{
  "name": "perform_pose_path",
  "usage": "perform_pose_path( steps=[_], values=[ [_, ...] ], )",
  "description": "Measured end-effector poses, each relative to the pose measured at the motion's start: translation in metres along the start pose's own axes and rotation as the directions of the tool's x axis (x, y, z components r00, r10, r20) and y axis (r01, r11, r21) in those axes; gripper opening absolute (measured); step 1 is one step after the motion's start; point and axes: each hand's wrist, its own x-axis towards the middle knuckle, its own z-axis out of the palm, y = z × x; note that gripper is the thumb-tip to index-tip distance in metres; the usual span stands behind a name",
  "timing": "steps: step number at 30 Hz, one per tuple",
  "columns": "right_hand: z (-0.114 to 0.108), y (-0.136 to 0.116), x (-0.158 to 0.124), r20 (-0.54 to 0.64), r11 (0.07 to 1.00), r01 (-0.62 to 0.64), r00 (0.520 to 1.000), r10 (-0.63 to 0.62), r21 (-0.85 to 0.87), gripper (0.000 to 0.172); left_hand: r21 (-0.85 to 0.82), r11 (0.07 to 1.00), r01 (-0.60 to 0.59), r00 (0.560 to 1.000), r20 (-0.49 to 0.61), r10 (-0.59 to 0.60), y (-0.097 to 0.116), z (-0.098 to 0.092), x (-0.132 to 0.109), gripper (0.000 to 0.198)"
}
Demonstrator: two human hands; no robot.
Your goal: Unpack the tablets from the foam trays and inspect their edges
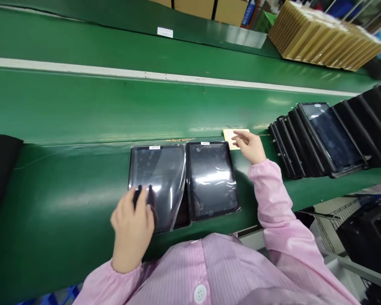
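Two dark tablets lie side by side on the green work surface in front of me. Clear film covers the left tablet (161, 178); along its right side the film is loose and skewed. My left hand (131, 228) is over that tablet's lower left part, fingers apart and holding nothing; whether the fingertips touch the film is unclear. The right tablet (211, 178) has a glossy screen and a small white label at its top edge. Just beyond its top right corner lies a small yellow sticker sheet (228, 137). My right hand (250, 146) is over the sheet, fingers bent and slightly apart.
Several black tablets (333, 131) lean in a row on the right. A row of brown cardboard pieces (324, 38) stands on the upper ledge. A black object (0, 169) is at the left edge. A white strip (114, 73) runs along the bench.
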Motion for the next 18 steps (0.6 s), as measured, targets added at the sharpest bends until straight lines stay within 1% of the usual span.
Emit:
perform_pose_path(
  steps=[1,2,3,4,5,6,8,10,12,13,15,17,18],
  values=[
    [0.0,0.009,-0.003,-0.01,1.0,0.012,1.0,-0.012,-0.028,0.028,-0.008,0.991,-0.137,0.991,0.007,0.137,0.01,0.007,-0.001,0.045],
    [0.001,0.015,-0.005,-0.009,0.998,0.028,1.0,-0.029,-0.059,0.025,-0.024,0.963,-0.269,0.963,0.023,0.27,0.019,0.014,-0.001,0.046],
    [0.004,0.02,-0.006,0.001,0.995,0.047,0.999,-0.047,-0.09,0.023,-0.041,0.923,-0.382,0.922,0.043,0.384,0.027,0.021,-0.001,0.048],
    [0.007,0.023,-0.007,0.018,0.99,0.069,0.998,-0.067,-0.12,0.021,-0.052,0.882,-0.468,0.881,0.061,0.47,0.034,0.026,-0.001,0.049],
    [0.011,0.025,-0.006,0.038,0.985,0.092,0.995,-0.088,-0.149,0.02,-0.057,0.849,-0.525,0.846,0.075,0.528,0.04,0.031,-0.001,0.051],
    [0.014,0.026,-0.005,0.056,0.977,0.116,0.993,-0.108,-0.177,0.02,-0.059,0.828,-0.558,0.823,0.086,0.561,0.043,0.034,0.0,0.053],
    [0.019,0.026,0.0,0.091,0.961,0.16,0.986,-0.143,-0.225,0.019,-0.072,0.81,-0.582,0.802,0.113,0.586,0.045,0.036,0.002,0.056],
    [0.022,0.025,0.007,0.128,0.946,0.196,0.977,-0.168,-0.257,0.018,-0.097,0.806,-0.584,0.793,0.142,0.592,0.041,0.034,0.003,0.059],
    [0.024,0.025,0.014,0.152,0.937,0.224,0.97,-0.188,-0.27,0.018,-0.128,0.807,-0.576,0.789,0.172,0.59,0.038,0.031,0.003,0.065],
    [0.025,0.025,0.015,0.153,0.934,0.232,0.969,-0.196,-0.27,0.018,-0.14,0.815,-0.562,0.794,0.182,0.58,0.037,0.031,0.002,0.068],
    [0.025,0.023,0.013,0.144,0.935,0.24,0.967,-0.208,-0.26,0.017,-0.137,0.85,-0.509,0.831,0.178,0.526,0.037,0.032,0.001,0.077],
    [0.022,0.017,0.003,0.154,0.941,0.252,0.963,-0.221,-0.225,0.012,-0.093,0.894,-0.437,0.881,0.153,0.447,0.038,0.035,-0.001,0.089],
    [0.019,0.013,-0.005,0.178,0.945,0.263,0.957,-0.23,-0.196,0.008,-0.063,0.911,-0.408,0.9,0.138,0.412,0.039,0.037,-0.001,0.095]
  ],
)
